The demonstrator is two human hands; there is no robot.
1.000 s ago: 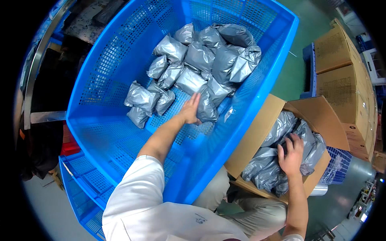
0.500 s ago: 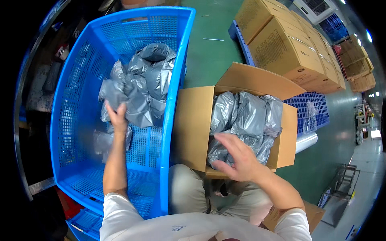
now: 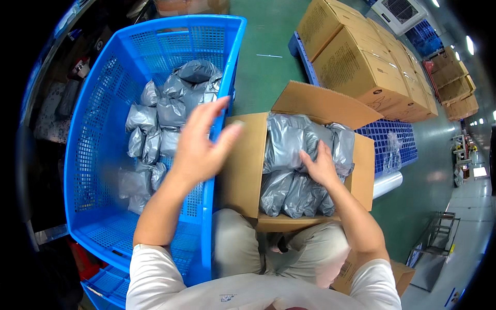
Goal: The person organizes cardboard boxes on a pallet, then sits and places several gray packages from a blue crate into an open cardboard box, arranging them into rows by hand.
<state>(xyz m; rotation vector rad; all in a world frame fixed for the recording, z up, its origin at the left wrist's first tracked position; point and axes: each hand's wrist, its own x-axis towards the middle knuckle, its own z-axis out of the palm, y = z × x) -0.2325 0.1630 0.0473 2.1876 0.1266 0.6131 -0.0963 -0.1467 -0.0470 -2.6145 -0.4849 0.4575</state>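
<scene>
My left hand [image 3: 202, 142] hangs over the right rim of the blue plastic crate [image 3: 207, 227]. Its fingers are spread with nothing in them, slightly smeared by motion. Inside the crate, several grey plastic bags [image 3: 142, 118] lie in a loose pile, partly behind that hand. To the right stands an open cardboard box [image 3: 242, 165] packed with similar shiny grey bags. My right hand [image 3: 321, 168] rests on the upper bags there, thumb and fingers apart. Next to it, at the box's left side, sits a plump grey bag [image 3: 285, 142].
Sealed cartons [image 3: 356, 62] are stacked on a blue pallet [image 3: 305, 59] at the far right. Beyond the box lie a blue grid pallet [image 3: 390, 142] and a roll of clear film [image 3: 387, 184]. A metal frame cart [image 3: 436, 235] stands at right. The box's flaps stick outward.
My left hand has left the bags in the crate and moved right, over the rim. My right hand has shifted right and farther onto the boxed bags. A bag now fills the box's left side.
</scene>
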